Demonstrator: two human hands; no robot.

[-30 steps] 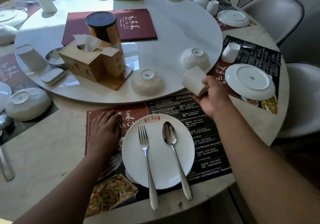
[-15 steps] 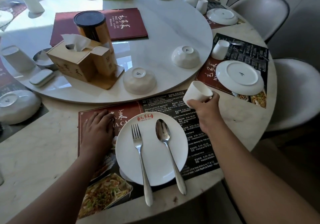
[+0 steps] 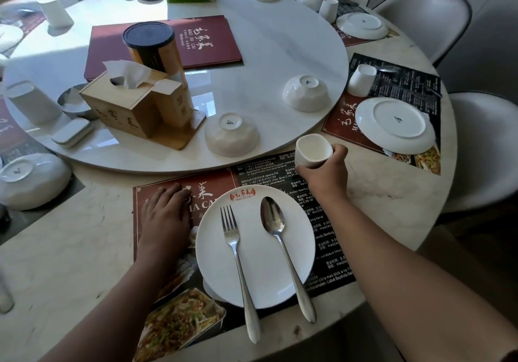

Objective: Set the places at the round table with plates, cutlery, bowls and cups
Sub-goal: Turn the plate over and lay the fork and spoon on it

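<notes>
This is a restaurant dining room, Chinese by the lettering. The round marble bench [image 3: 70, 249] carries a large turntable [image 3: 280, 53], a maroon menu folder [image 3: 213, 42] and printed placemats [image 3: 322, 238] with dish photos and branch addresses. The plate [image 3: 215, 263] bears the same logo. Upturned bowls [image 3: 231, 134] and cups [image 3: 360, 80] stand by several seats.
</notes>
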